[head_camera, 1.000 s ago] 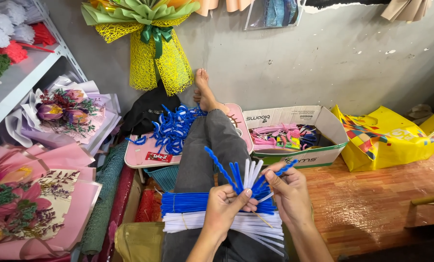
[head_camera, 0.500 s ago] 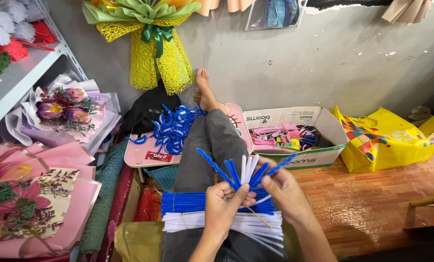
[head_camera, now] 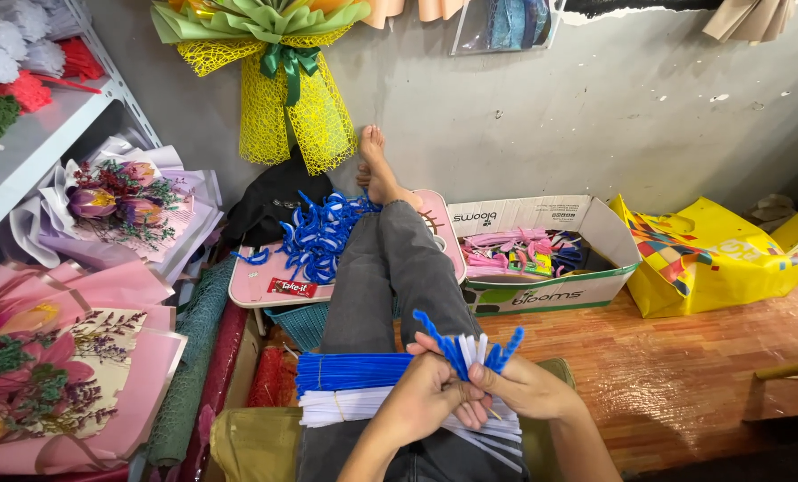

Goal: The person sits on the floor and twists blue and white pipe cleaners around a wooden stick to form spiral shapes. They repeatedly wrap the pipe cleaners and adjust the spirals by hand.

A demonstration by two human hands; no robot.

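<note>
A small bunch of blue and white pipe cleaners is pinched between the left hand and the right hand, both closed on its lower ends just above the lap. The bunch stands with its long axis roughly upright, the tips fanning up and away from the hands, some bending toward the right. The hands are pressed together, fingers curled inward, with the left forearm coming up from the bottom edge and the right from the lower right; both are equally near, since both grip it. Directly beneath the hands, a stack of blue pipe cleaners and a stack of white ones lie crosswise on the lap, long axis left to right. Beyond, along the outstretched grey trouser leg, a pink tray holds curled blue pieces. A cardboard box (filled with pink and blue bits) stands to the right, beside a yellow bag. Wrapped bouquets lie to the left.
</note>
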